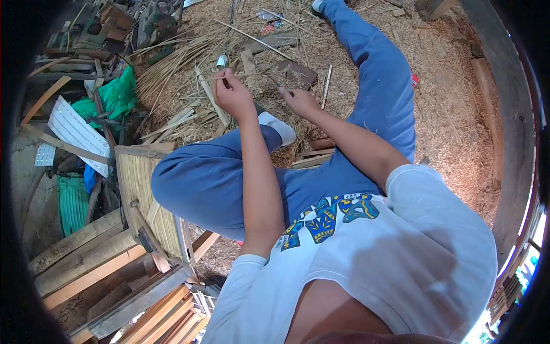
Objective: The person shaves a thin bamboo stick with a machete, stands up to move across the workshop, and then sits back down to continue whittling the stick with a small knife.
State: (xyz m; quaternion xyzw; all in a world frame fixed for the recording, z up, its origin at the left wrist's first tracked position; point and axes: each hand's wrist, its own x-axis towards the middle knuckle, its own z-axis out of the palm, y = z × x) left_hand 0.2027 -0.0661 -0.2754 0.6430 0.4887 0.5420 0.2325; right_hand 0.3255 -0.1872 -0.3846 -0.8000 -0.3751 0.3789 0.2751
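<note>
Head view: I logged 1 thin strip point(250, 74), probably light, flexible, best held near its end; left hand point(234, 96) pinched it, right hand point(301, 104) gripped a slim tool point(274, 81).

A white T-shirt point(372, 246) with blue-and-yellow print point(322, 226) tops blue trousers point(309, 186) and pale footwear point(279, 129).

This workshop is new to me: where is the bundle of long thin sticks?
In the head view, the bundle lies fanned out on the floor at upper left, between the bunched green plastic and the left hand.
</note>
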